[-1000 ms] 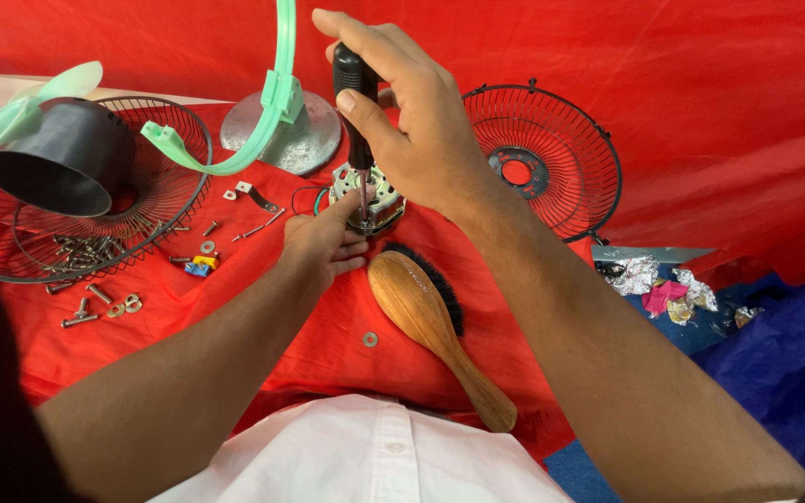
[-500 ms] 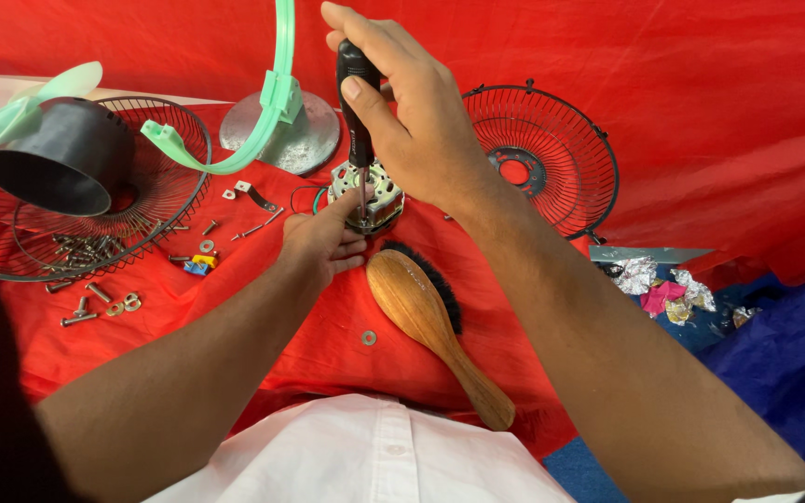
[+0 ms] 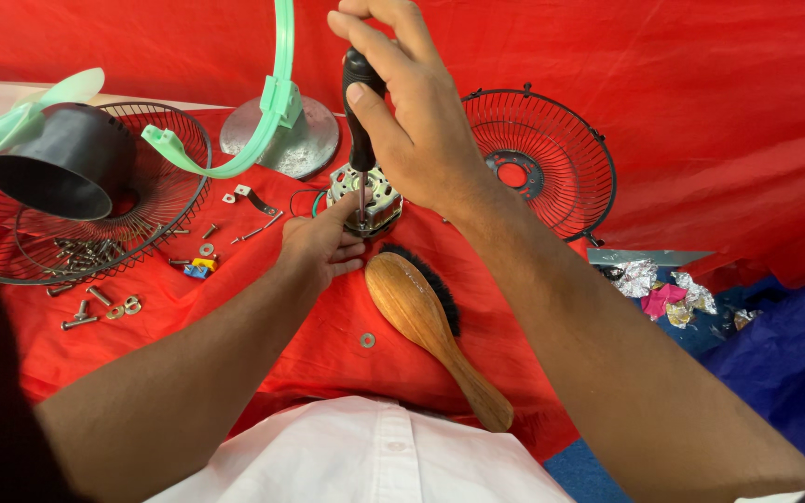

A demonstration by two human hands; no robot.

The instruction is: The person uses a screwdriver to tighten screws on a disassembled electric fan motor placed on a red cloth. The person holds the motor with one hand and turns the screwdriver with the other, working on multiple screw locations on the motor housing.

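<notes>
A small fan motor with visible copper windings stands on the red cloth in the middle of the view. My left hand rests against its near side and steadies it. My right hand grips a black-handled screwdriver held upright, its thin shaft going down into the top of the motor. A wooden brush with black bristles lies just in front of the motor, handle pointing toward me.
A black cone housing sits in a wire fan guard at left, with loose screws and washers nearby. A green plastic ring stands by a grey round base. Another wire guard leans at right. Crumpled foil lies beyond.
My right hand and the screwdriver have shifted slightly, staying upright over the motor. My left hand stays against the motor.
</notes>
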